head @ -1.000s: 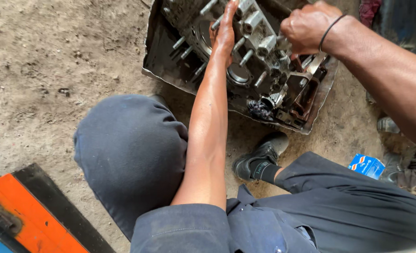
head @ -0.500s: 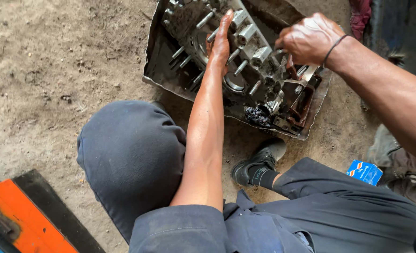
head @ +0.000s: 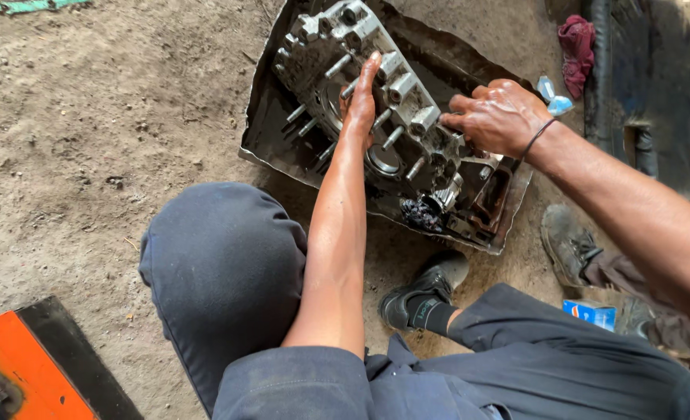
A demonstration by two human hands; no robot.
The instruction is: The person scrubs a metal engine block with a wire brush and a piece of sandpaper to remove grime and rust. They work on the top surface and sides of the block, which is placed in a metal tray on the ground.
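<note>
A greasy metal engine block with several protruding studs lies in a dark, oily metal tray on the dirt ground. My left hand rests flat on the middle of the block, fingers stretched between the studs. My right hand, with a dark band at the wrist, is closed on the block's near right end; what its fingers grip is hidden. A clump of black oily rag lies in the tray just below the block.
My knee in grey trousers and my black shoe are close in front of the tray. An orange and black box sits bottom left. A red rag, a worn shoe and a blue packet lie at right.
The view has shifted so the tray and block sit lower in the frame. My right hand has moved down onto the block's right end. My left hand stays on the block.
</note>
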